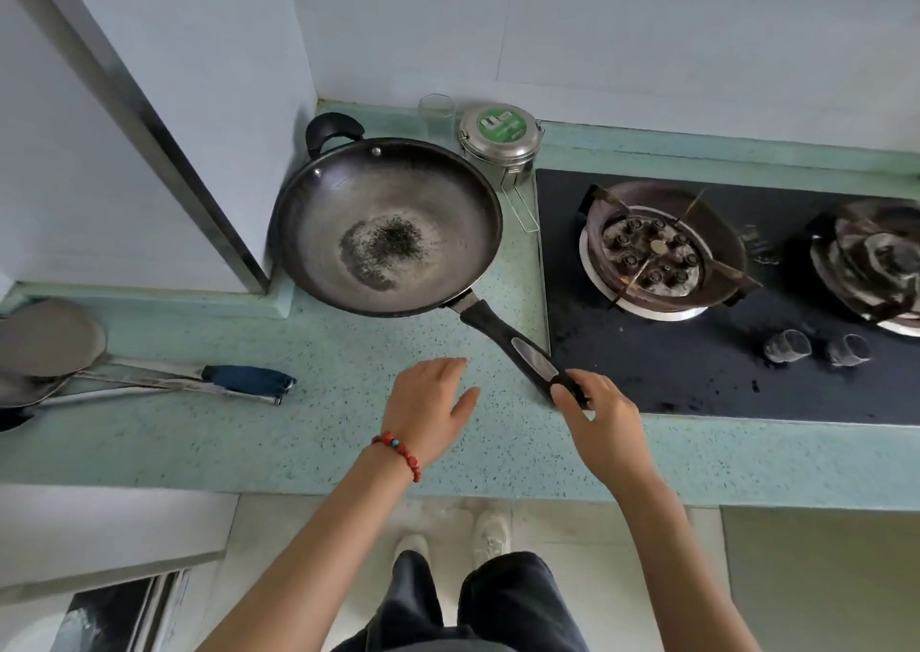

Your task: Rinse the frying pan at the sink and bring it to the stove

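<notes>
Frying pan (386, 225), dark, round, metal, with a burnt black patch in its middle, sits on the speckled green surface (323, 432) just left of the black glass stove (697, 372). Its long black handle (517, 352) runs toward you and ends at the stove's near left corner, and a short black loop handle (331, 131) sticks up at its far rim.

Your right hand (600, 420) is at the handle's tip, with the fingers (572, 390) curled round the end of it. Your left hand (428, 405), with a red bead bracelet (398, 452) on the wrist, is spread flat and loose over the surface just left of the handle, gripping nothing.

Close behind the pan stand a clear drinking glass (437, 116) and a round steel tin with a green label (498, 146); the tin is just beside the pan's right rim, and its wire clasp lies on the surface between pan and stove. On the stove, the nearest burner (657, 248) has a dark ring stand around it, a second burner (876, 263) lies to the right, and two knobs (816, 347) sit at the front. Far left on the surface lie flat metal utensils, one with a blue handle (249, 380), well apart from the pan. A white wall corner (209, 203) juts out just beside the pan's left rim.
</notes>
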Demonstrator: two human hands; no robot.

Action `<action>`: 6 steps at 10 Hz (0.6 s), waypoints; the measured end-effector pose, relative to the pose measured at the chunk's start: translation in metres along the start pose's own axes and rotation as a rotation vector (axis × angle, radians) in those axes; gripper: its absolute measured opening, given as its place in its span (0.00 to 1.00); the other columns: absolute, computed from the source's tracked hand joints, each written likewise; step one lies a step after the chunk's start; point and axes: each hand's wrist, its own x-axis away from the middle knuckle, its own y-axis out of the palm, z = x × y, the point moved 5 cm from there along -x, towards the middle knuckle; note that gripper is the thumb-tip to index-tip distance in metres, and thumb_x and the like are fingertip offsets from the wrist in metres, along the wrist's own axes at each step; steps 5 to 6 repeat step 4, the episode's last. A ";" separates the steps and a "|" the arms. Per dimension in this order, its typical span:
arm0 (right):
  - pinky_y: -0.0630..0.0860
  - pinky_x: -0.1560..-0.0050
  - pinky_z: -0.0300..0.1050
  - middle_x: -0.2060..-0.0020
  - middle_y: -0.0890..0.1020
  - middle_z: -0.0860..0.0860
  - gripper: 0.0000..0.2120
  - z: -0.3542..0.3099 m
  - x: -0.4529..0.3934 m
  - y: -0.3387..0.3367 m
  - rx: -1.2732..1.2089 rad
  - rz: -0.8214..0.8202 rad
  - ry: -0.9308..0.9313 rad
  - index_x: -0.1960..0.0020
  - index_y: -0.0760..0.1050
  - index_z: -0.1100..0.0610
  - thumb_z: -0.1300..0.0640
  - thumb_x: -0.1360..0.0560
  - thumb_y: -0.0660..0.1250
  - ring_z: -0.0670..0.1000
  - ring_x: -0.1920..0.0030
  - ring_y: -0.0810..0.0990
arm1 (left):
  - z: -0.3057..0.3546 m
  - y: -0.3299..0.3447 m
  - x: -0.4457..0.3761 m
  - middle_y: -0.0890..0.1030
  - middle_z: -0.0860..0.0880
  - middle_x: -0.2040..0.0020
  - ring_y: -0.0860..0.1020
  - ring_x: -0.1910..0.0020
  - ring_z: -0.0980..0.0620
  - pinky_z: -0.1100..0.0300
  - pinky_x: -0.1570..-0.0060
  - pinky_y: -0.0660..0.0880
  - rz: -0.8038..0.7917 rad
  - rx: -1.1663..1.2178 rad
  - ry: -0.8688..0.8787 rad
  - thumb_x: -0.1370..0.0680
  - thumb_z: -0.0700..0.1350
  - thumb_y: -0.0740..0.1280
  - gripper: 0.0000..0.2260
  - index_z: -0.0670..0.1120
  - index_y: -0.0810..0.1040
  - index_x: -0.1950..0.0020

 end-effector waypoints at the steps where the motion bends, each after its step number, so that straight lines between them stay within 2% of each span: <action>1: 0.72 0.44 0.49 0.41 0.78 0.54 0.21 0.007 0.024 0.000 0.169 0.033 0.017 0.37 0.70 0.57 0.46 0.24 0.60 0.54 0.40 0.74 | -0.003 -0.004 0.017 0.80 0.43 0.43 0.77 0.43 0.44 0.48 0.43 0.72 0.012 -0.171 0.102 0.24 0.51 0.61 0.19 0.41 0.73 0.38; 2: 0.70 0.40 0.51 0.38 0.76 0.55 0.21 0.010 0.045 0.001 0.320 0.021 -0.037 0.35 0.69 0.58 0.47 0.23 0.60 0.56 0.37 0.72 | -0.009 -0.004 0.033 0.79 0.43 0.42 0.76 0.42 0.44 0.48 0.41 0.71 -0.007 -0.248 0.119 0.24 0.52 0.60 0.20 0.41 0.72 0.38; 4: 0.61 0.31 0.49 0.32 0.70 0.52 0.23 0.021 0.069 -0.004 0.442 -0.037 -0.066 0.32 0.65 0.57 0.46 0.22 0.56 0.52 0.31 0.65 | -0.011 -0.005 0.063 0.76 0.44 0.37 0.73 0.37 0.46 0.49 0.35 0.67 -0.027 -0.325 0.058 0.23 0.56 0.57 0.23 0.42 0.68 0.34; 6: 0.61 0.31 0.49 0.32 0.70 0.52 0.23 0.021 0.069 -0.004 0.442 -0.037 -0.066 0.32 0.65 0.57 0.46 0.22 0.56 0.52 0.31 0.65 | -0.011 -0.005 0.063 0.76 0.44 0.37 0.73 0.37 0.46 0.49 0.35 0.67 -0.027 -0.325 0.058 0.23 0.56 0.57 0.23 0.42 0.68 0.34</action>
